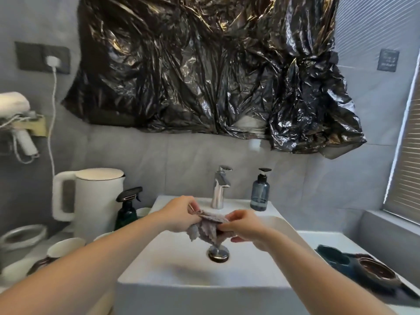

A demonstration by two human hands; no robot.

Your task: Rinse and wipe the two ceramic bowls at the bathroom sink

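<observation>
Grey-lilac textured cloth (210, 226), small and bunched, hangs between two bare hands above the middle of a white rectangular ceramic sink (172, 267). At its 9 o'clock side the left hand (179, 215) has its grip closed, pinching an edge of the cloth between thumb and fingers; at 3 o'clock the right hand (244, 228) has its grip closed on the opposite edge. Directly beneath, at 6 o'clock from the cloth, sits a round chrome pop-up drain plug (218, 253). Behind it, at 12 o'clock, stands a chrome single-lever faucet (220, 187); no water can be seen running. Just right of the faucet is a translucent blue pump soap bottle (259, 192).

Both task bowls lie well apart from the hands, at 4 o'clock on the white table right of the sink: a dark teal ceramic bowl (333, 258) and, touching it on the near side, a brown-lined dark ceramic bowl (378, 272). Neither is being held.

The step in hand appears to be readying the cloth, spreading or wringing it, before or between wipes. The next move likely calls for freeing one hand to reach right for a bowl while the other keeps hold of the cloth.

A small dark sign (388, 59) on the wall at 2 o'clock carries pale writing too small to read; no brand is legible anywhere
</observation>
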